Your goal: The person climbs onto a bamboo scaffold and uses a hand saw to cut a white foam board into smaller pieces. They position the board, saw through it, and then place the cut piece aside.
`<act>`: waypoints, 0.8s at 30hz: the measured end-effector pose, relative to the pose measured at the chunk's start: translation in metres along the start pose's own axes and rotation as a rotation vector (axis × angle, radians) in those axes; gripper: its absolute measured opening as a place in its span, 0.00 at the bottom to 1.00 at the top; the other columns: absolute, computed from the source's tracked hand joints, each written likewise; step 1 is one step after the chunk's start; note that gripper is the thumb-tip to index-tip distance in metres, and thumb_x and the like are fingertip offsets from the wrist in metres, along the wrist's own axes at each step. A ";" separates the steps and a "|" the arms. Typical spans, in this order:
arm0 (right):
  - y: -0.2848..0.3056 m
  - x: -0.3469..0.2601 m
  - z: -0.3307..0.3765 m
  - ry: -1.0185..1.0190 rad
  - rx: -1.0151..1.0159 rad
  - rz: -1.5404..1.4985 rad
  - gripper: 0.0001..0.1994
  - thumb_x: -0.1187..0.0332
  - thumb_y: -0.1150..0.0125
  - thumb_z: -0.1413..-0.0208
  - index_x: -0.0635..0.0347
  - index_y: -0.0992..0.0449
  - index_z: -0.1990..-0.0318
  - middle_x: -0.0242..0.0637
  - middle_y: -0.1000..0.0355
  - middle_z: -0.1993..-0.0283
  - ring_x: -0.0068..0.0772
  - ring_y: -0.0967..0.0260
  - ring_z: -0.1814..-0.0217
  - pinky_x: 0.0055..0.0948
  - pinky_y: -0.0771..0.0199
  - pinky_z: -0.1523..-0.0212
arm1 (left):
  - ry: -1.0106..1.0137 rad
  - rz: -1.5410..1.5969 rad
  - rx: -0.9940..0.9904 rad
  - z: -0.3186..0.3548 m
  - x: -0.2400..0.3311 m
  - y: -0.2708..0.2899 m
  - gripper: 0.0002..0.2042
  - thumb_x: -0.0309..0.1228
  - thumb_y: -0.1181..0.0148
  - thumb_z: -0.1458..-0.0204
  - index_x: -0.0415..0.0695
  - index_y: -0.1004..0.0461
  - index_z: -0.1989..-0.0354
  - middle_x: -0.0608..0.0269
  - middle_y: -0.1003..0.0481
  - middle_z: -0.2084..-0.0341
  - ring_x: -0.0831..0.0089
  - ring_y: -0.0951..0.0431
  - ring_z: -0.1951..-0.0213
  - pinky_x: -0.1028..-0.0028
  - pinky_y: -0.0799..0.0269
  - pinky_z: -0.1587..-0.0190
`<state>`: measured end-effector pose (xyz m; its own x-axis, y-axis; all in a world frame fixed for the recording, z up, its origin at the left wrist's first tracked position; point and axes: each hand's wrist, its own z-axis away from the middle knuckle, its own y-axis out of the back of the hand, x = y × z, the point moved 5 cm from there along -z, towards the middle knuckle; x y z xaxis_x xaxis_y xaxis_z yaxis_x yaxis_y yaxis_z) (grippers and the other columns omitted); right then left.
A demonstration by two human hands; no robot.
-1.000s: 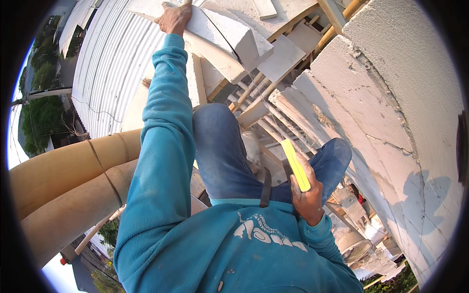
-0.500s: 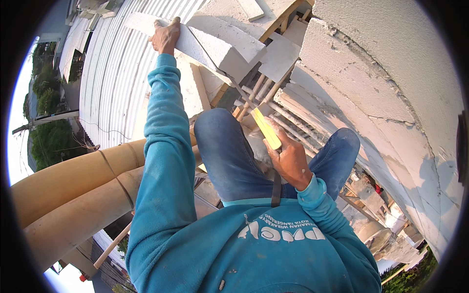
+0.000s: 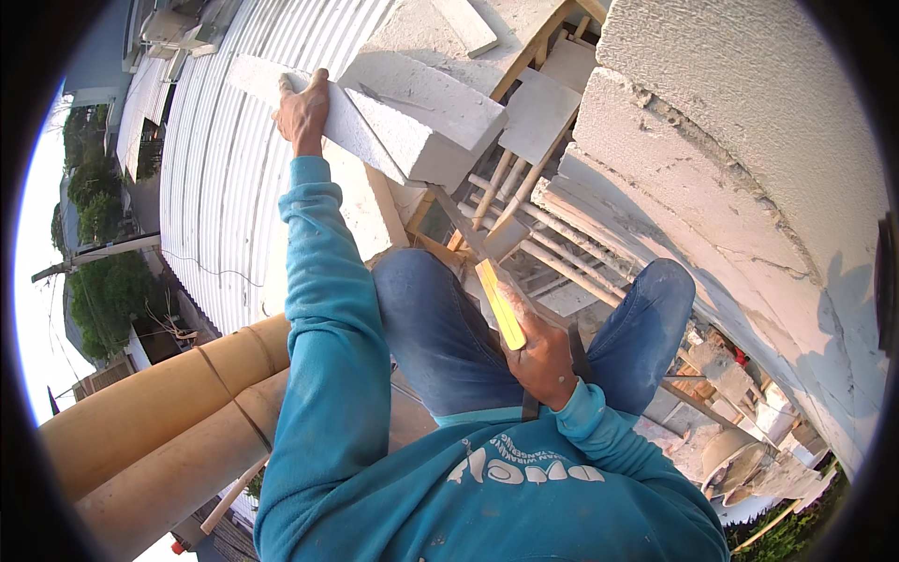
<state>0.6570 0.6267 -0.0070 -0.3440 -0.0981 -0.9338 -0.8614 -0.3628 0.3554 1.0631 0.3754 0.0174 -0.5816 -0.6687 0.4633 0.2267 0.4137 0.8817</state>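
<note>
Saw (image 3: 473, 242) set against a pale block (image 3: 351, 131), with a line running across it

In the head view, the only one here, my left hand (image 3: 304, 112) lies palm down on the block, fingers spread rather than closed round it. My right hand (image 3: 543, 361) is wrapped firmly round the saw's yellow handle (image 3: 502, 307), in front of my body and between my knees. The blade (image 3: 456, 218) slants up and away from me to the block's near edge.

The block is out ahead of me, beyond my left knee (image 3: 417, 281), above another pale block (image 3: 375, 206). A thin dark line crosses it slantwise from where the blade meets it, and I take that for the cut. So the cut looks well started: on the surface I see, the line reaches most of the way across. The two portions lie close together on either side, neither lifted away. How deep the line goes I can't tell, because the underside is hidden; whatever is uncut would be down there.

A narrow pale strip (image 3: 465, 25) lies on the dusty board (image 3: 403, 28) past the block; I can't say whether it's an offcut. The rough wall (image 3: 702, 178) stands on my right, and thick bamboo poles (image 3: 178, 384) run along my left.
</note>
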 end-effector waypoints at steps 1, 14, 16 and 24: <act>-0.001 0.000 -0.001 0.035 0.044 0.008 0.28 0.79 0.38 0.47 0.61 0.32 0.36 0.55 0.23 0.52 0.52 0.21 0.53 0.36 0.20 0.55 | -0.025 0.008 -0.009 -0.001 0.002 -0.002 0.46 0.60 0.42 0.54 0.49 0.43 0.28 0.36 0.35 0.37 0.44 0.38 0.34 0.59 0.43 0.32; -0.023 0.004 0.015 0.036 -0.031 0.073 0.33 0.77 0.37 0.54 0.57 0.32 0.35 0.48 0.23 0.60 0.50 0.22 0.61 0.41 0.21 0.59 | -0.015 0.192 0.055 -0.007 -0.042 0.006 0.46 0.60 0.38 0.57 0.49 0.39 0.30 0.35 0.32 0.40 0.46 0.30 0.40 0.60 0.37 0.37; -0.023 0.005 0.016 0.043 -0.025 0.053 0.34 0.78 0.38 0.55 0.57 0.33 0.35 0.48 0.23 0.59 0.50 0.22 0.61 0.42 0.21 0.59 | -0.033 0.229 0.055 -0.006 -0.044 0.007 0.46 0.60 0.39 0.57 0.47 0.40 0.30 0.36 0.31 0.41 0.45 0.29 0.40 0.60 0.37 0.37; -0.023 0.006 0.019 0.021 -0.035 0.070 0.33 0.78 0.37 0.55 0.58 0.32 0.36 0.49 0.23 0.59 0.51 0.22 0.61 0.43 0.20 0.60 | -0.026 0.197 0.048 -0.009 -0.047 0.005 0.47 0.61 0.40 0.58 0.49 0.41 0.29 0.34 0.32 0.41 0.44 0.30 0.40 0.59 0.37 0.37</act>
<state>0.6680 0.6518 -0.0204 -0.3947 -0.1437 -0.9075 -0.8216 -0.3870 0.4186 1.0980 0.4034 0.0010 -0.5499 -0.5561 0.6232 0.3010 0.5641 0.7689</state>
